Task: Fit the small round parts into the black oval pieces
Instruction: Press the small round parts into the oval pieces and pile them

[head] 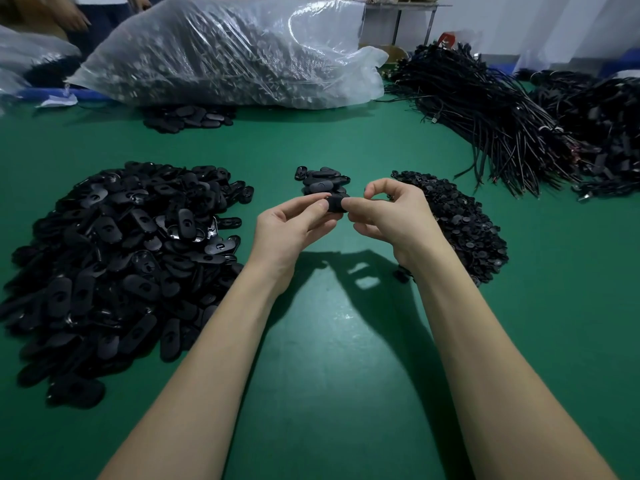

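A black oval piece [335, 204] is held above the green table between both hands. My left hand [292, 226] pinches its left end with thumb and fingers. My right hand [384, 213] pinches its right end, fingers curled over it. Any small round part there is hidden by my fingers. A big heap of black oval pieces [117, 258] lies at the left. A heap of small round parts [464, 223] lies at the right, just beyond my right hand. A small pile of oval pieces [322, 181] sits right behind my hands.
The green table [318, 341] stretches toward me. A large clear plastic bag of parts [221, 50] lies at the back, with a few oval pieces [188, 117] before it. Bundles of black cables [491, 109] fill the back right. A person stands at the far left.
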